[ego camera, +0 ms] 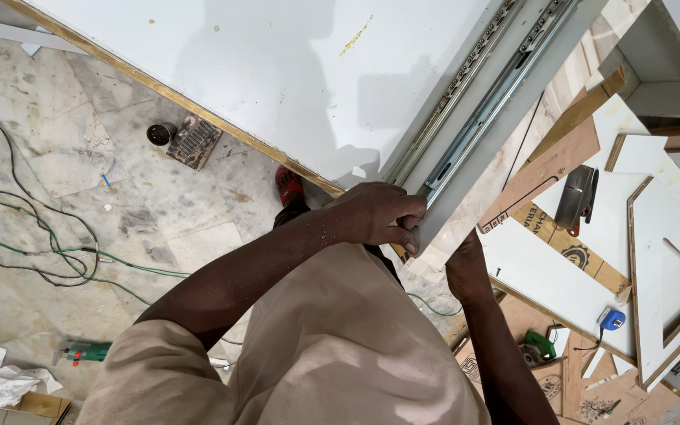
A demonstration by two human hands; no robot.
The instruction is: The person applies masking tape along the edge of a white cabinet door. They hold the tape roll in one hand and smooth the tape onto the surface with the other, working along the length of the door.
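A: Nearest to us, our left hand (375,214) is clenched over the near end of the white panel edge (466,177), fingers wrapped right beside the metal drawer slide (485,110).

B: And our right hand (466,271) sits under that same end, pressed against the panel's underside. We cannot tell whether its fingers are closed, since they are hidden.

A: Then we judge it best to keep both hands at this end, one above and one below, so the panel does not twist while we line the slide up with the edge.

B: We also mind the floor beyond: cables (33,244) lie to the left, and plywood offcuts (560,157) and a blue tape measure (612,319) lie to the right.
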